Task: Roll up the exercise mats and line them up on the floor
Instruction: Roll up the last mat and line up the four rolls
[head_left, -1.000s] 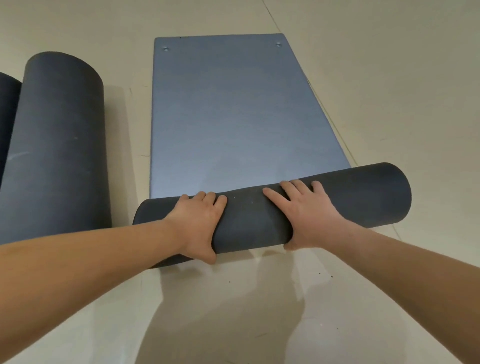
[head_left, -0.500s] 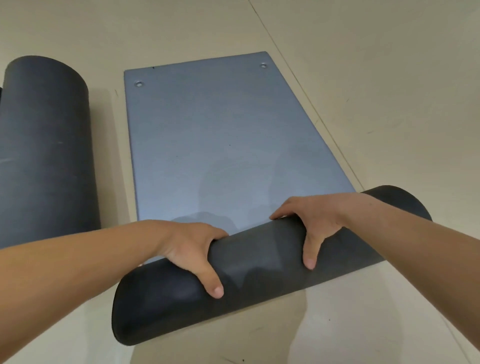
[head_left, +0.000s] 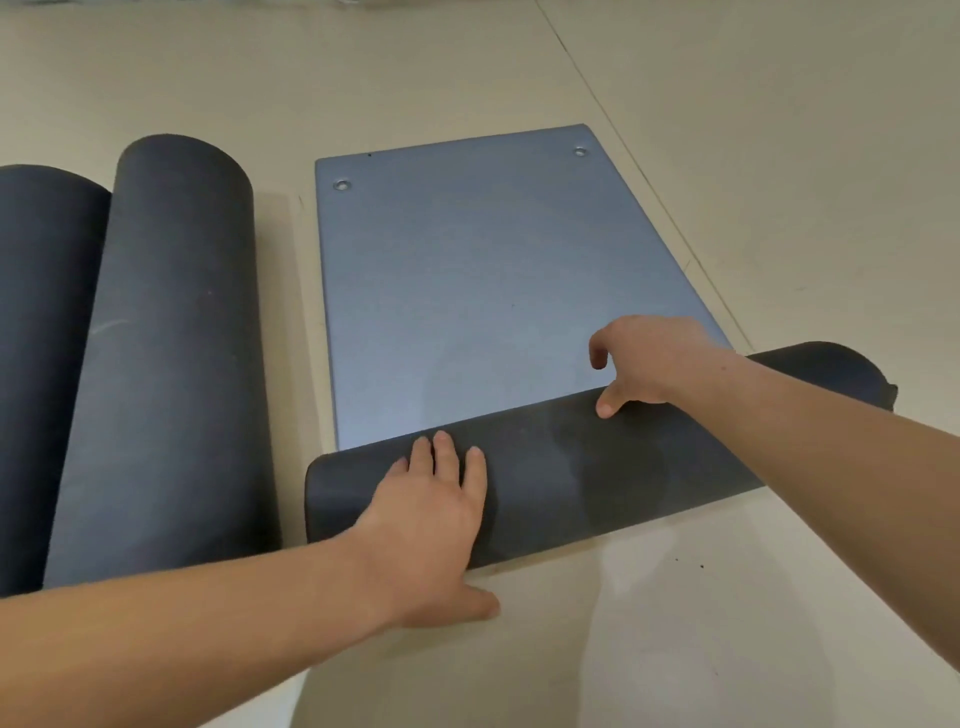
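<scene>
Pale floor (head_left: 779, 156) is taking up most of the view. It is running open beyond the far edge of the blue mat (head_left: 493, 291) and out past its right edge. A thin seam (head_left: 631, 156) is crossing the floor diagonally just right of that mat.

The blue mat is lying flat with its far edge square. Its near end is wound into a dark roll (head_left: 561, 478), which is sitting across the mat's width and overhanging the right edge.

Left of the blue mat, a narrow strip of floor apart, a finished roll (head_left: 166, 364) is lying parallel to the mat's long edge. A second finished roll (head_left: 41, 364) is lying against it on the side away from the mat, cut off by the frame.

The left hand (head_left: 431, 519) is pressing flat on the roll near the mat's left edge — fingers straight, thumb reaching down the near side to the floor. The right hand (head_left: 644, 364) is hanging over the flat sheet near the mat's right edge, with its fingers loosely curled and gripping nothing — only the thumb tip is touching the top of the roll.

Two eyelets (head_left: 341, 185) are sitting at the mat's far corners.
</scene>
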